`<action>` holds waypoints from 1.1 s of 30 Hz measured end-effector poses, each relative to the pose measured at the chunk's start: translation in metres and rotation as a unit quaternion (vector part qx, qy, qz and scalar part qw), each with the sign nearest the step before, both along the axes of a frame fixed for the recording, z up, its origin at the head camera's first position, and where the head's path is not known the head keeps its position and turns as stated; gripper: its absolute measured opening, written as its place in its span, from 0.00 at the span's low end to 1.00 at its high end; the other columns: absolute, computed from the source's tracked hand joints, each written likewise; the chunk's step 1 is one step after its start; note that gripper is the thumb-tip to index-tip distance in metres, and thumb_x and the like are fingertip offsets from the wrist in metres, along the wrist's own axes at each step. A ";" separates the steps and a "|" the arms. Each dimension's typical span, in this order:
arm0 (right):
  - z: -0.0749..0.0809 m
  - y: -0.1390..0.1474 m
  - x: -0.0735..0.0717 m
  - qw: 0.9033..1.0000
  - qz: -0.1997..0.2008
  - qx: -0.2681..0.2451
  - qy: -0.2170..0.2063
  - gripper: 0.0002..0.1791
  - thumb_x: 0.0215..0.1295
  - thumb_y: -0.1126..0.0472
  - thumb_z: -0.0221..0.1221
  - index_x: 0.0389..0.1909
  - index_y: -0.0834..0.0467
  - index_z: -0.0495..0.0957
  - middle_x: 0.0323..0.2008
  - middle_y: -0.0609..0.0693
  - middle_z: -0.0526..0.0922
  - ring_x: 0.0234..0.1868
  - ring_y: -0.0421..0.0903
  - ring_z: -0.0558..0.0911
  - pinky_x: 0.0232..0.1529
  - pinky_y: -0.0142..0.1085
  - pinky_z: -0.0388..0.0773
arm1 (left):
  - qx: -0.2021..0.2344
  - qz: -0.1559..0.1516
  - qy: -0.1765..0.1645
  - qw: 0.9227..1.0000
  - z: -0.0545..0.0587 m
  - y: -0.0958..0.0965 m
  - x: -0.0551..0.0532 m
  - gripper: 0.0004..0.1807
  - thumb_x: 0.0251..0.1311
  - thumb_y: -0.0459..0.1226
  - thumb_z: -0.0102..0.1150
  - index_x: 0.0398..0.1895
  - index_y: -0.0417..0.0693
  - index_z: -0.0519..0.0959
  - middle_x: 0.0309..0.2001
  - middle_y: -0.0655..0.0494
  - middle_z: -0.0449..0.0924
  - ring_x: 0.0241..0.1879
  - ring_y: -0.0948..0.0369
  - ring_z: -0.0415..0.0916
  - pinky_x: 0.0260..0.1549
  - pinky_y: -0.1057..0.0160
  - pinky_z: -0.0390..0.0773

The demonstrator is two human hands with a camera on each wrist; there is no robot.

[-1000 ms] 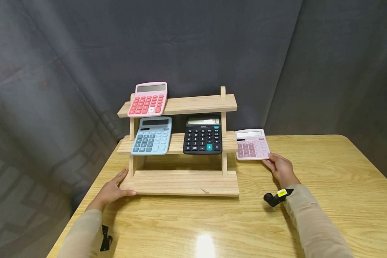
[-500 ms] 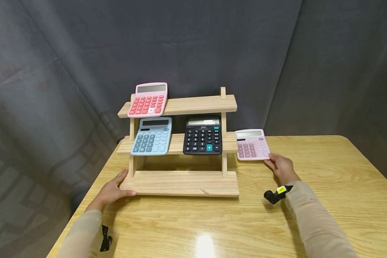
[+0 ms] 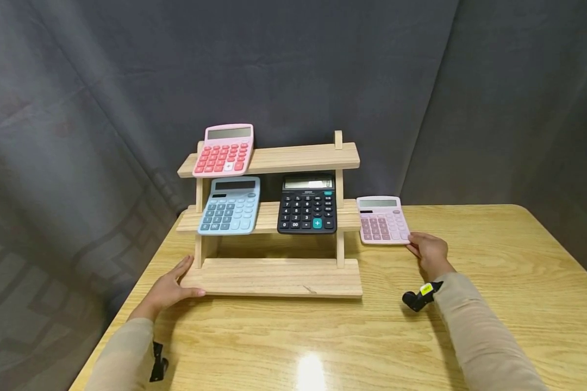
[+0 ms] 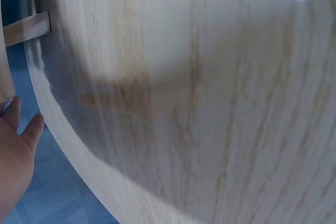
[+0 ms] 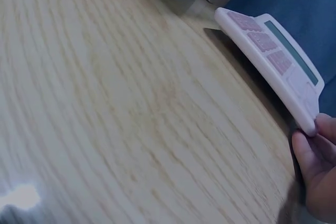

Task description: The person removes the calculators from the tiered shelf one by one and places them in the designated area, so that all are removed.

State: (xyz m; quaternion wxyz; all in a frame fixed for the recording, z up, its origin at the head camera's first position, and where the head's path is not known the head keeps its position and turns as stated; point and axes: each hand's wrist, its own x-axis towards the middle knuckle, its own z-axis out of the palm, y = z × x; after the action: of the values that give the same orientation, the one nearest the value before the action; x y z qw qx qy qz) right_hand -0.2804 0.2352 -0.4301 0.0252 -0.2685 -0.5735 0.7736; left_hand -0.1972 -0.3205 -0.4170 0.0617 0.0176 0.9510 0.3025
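Pinched by its lower right corner between my right hand's thumb and fingers is a pale pink calculator. In the right wrist view the calculator is tilted, with a shadow on the table under its lower edge. My left hand touches the left end of a three-tier wooden shelf, fingers extended along the side and thumb at the bottom board's front edge. On the top tier leans a pink calculator with red keys. The middle tier bears a light blue calculator and a black calculator.
The shelf stands on a light wooden table, right of the table's left edge. Behind it hangs a dark grey curtain. A wooden upright of the shelf is near the pale pink calculator's left side.
My right hand has shifted slightly to the right at the pale pink calculator's corner, and the calculator sits a touch lower. The display looks greyer. My left hand keeps its place at the shelf.
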 end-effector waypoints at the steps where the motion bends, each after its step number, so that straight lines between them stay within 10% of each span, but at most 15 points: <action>1: 0.000 0.000 0.000 1.000 0.005 0.010 0.005 0.21 0.54 0.75 0.51 0.51 0.68 0.68 0.17 0.39 0.76 0.24 0.33 0.78 0.35 0.27 0.74 | 0.000 0.000 0.000 1.000 0.000 0.000 0.000 0.57 0.35 0.53 0.67 0.65 0.40 0.46 0.65 0.40 0.41 0.61 0.40 0.41 0.52 0.40 0.47; 17: 0.007 0.001 0.003 0.999 0.010 0.048 0.012 0.23 0.56 0.70 0.52 0.55 0.70 0.63 0.25 0.43 0.74 0.28 0.35 0.76 0.33 0.26 0.74 | -0.003 -0.001 0.003 1.000 -0.001 0.000 0.000 0.57 0.35 0.54 0.66 0.65 0.40 0.46 0.65 0.41 0.42 0.61 0.40 0.42 0.52 0.41 0.48; 24: 0.021 0.008 0.004 0.980 0.057 0.180 0.060 0.25 0.58 0.65 0.52 0.54 0.75 0.62 0.24 0.39 0.74 0.24 0.31 0.75 0.33 0.27 0.75 | 0.002 0.001 -0.001 1.000 -0.002 -0.003 0.000 0.58 0.34 0.54 0.66 0.65 0.40 0.46 0.65 0.40 0.42 0.61 0.40 0.41 0.52 0.40 0.48; 33: -0.029 0.045 -0.052 0.981 0.031 0.099 0.162 0.21 0.41 0.56 0.67 0.36 0.61 0.75 0.27 0.45 0.79 0.28 0.39 0.80 0.31 0.30 0.76 | 0.010 -0.005 -0.001 1.000 -0.002 -0.003 0.000 0.57 0.35 0.53 0.66 0.65 0.40 0.46 0.65 0.41 0.41 0.61 0.40 0.41 0.52 0.40 0.48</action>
State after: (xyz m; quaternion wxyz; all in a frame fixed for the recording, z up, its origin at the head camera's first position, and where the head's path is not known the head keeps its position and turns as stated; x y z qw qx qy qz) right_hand -0.3322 0.2799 -0.4592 0.1204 -0.1179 -0.6434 0.7467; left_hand -0.1969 -0.3236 -0.4186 0.0637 0.0233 0.9477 0.3120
